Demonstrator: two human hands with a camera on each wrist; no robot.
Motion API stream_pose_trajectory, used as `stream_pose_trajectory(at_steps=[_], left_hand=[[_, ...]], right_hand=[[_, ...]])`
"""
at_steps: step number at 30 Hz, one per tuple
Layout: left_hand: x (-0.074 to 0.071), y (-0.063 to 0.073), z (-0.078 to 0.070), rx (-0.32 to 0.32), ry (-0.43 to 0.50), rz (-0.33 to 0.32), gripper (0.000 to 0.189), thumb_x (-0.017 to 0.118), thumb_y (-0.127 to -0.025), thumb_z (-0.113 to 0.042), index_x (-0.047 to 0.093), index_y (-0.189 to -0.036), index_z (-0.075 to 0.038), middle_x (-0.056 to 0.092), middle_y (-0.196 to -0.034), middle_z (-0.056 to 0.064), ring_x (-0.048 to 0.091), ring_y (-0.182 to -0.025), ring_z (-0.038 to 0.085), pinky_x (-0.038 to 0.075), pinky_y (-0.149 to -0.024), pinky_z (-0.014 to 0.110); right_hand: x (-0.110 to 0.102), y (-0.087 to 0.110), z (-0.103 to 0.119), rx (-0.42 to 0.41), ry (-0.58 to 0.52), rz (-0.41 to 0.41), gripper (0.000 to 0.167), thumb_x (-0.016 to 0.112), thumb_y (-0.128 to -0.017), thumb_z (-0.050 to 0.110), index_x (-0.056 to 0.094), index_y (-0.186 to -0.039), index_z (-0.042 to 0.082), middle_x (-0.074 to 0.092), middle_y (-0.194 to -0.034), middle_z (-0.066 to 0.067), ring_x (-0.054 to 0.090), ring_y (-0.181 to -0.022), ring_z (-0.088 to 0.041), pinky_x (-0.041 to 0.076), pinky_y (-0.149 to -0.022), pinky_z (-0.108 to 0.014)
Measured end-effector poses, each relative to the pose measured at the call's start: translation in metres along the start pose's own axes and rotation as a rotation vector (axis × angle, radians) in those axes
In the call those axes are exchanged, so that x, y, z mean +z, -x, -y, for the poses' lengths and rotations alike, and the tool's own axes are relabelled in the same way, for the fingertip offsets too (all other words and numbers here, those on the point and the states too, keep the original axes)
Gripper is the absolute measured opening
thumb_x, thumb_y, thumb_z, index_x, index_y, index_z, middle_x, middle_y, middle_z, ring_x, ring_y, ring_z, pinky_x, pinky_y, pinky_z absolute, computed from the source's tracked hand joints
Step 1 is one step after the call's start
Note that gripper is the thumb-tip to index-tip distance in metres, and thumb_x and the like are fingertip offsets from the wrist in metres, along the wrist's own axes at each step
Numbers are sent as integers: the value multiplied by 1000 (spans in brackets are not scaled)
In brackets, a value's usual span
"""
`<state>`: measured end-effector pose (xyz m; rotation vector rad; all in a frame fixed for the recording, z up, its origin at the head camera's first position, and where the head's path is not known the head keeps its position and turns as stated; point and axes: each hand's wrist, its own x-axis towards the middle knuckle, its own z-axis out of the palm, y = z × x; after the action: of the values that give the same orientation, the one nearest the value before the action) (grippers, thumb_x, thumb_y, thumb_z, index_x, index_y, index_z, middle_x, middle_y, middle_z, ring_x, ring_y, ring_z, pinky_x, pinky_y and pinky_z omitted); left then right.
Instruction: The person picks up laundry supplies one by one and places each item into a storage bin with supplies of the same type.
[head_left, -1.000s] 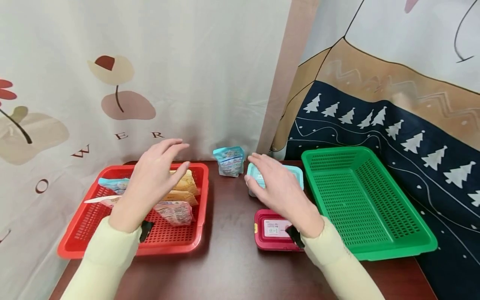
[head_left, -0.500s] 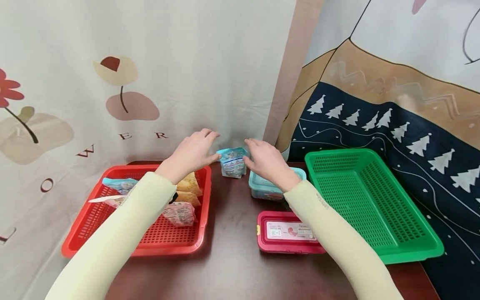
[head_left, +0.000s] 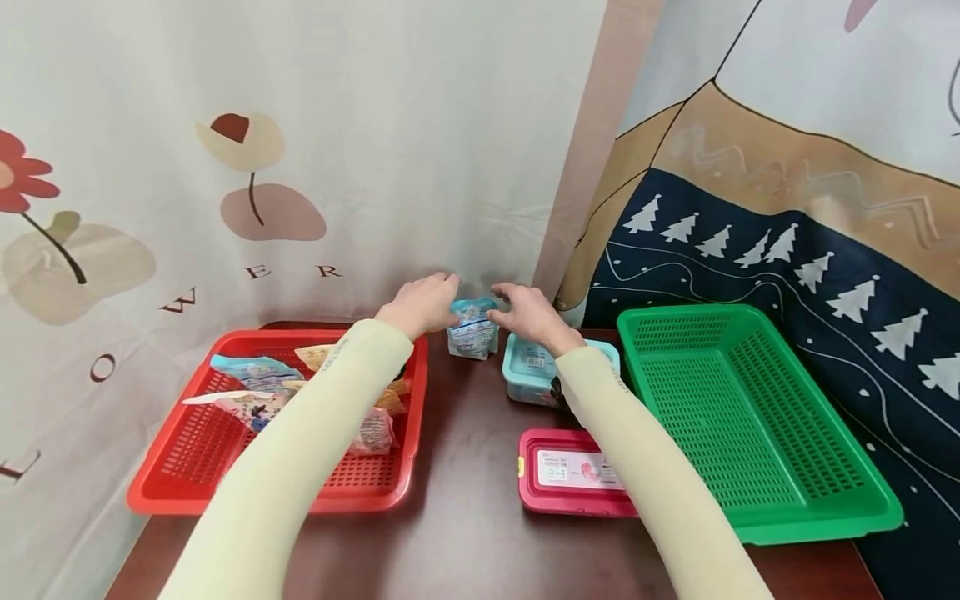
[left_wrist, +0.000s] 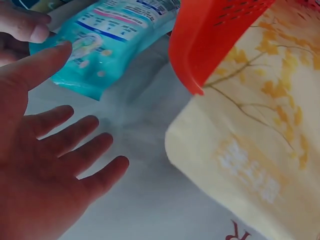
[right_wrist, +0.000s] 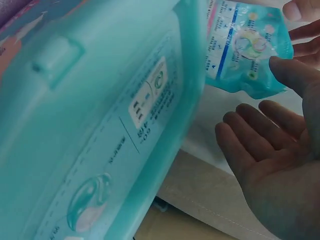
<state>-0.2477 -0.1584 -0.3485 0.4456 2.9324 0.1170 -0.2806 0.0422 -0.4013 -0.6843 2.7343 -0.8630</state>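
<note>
A small teal-blue printed pouch (head_left: 474,330) stands upright at the table's back, before the curtain. Around its upper part my two hands face each other. My left hand (head_left: 422,305) is on its left, thumb at the pouch's edge and fingers spread behind, as the left wrist view shows. On the other side, my right hand (head_left: 529,315) has its thumb tip at the pouch's upper edge, with its fingers loosely extended. Whether either thumb presses the pouch I cannot tell. Just below the right hand sits a light-blue lidded box (right_wrist: 100,125).
To the left is a red basket (head_left: 217,505) with several packets, including a yellow one and a pink one (head_left: 373,432). A magenta box (head_left: 577,472) lies in front of the light-blue one. At right stands a green basket (head_left: 750,433). A curtain (head_left: 420,150) hangs behind.
Both hands have moved in from the red basket and the light-blue box to the blue pouch, one to each side. The pouch stays on the table.
</note>
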Motion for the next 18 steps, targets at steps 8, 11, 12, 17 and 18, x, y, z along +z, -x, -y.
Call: stream_pose_trajectory(at_steps=[8,11,12,17,18], left_hand=[[5,-11,3,-89,104,85,47,75,-95,-22,59,-135,-2,62,-125,19,61,-111,35,52,-97,51],[6,-13,3,-93,123,76,41,75,-96,-19,63,-131,-1,63,-122,18,62,-107,33,52,-95,49],[6,-13,4,-94,128,71,39,75,-95,-17,64,-129,-1,64,-121,18,62,-106,33,53,-94,49],[8,-14,5,-96,121,47,29,73,-95,-11,68,-123,-1,65,-119,18,64,-105,34,54,-92,48],[9,-14,5,-96,117,46,28,73,-96,-10,69,-122,-1,65,-119,18,64,-106,34,54,-92,48]], right_hand=[[7,-4,-2,-5,-5,-29,48,66,-103,28,59,-145,7,63,-141,-11,61,-126,-26,51,-102,-42],[8,-4,-3,-4,0,-48,43,66,-103,28,62,-142,9,67,-135,-9,64,-121,-24,53,-99,-40],[8,-4,-3,-3,2,-54,41,66,-103,28,64,-140,9,68,-133,-9,64,-119,-23,53,-97,-39],[10,-3,-3,-3,2,-83,32,66,-104,25,70,-132,10,72,-123,-7,67,-107,-21,55,-90,-38],[11,-3,-4,-6,4,-88,31,66,-104,25,71,-131,10,72,-122,-7,67,-106,-21,55,-89,-38]])
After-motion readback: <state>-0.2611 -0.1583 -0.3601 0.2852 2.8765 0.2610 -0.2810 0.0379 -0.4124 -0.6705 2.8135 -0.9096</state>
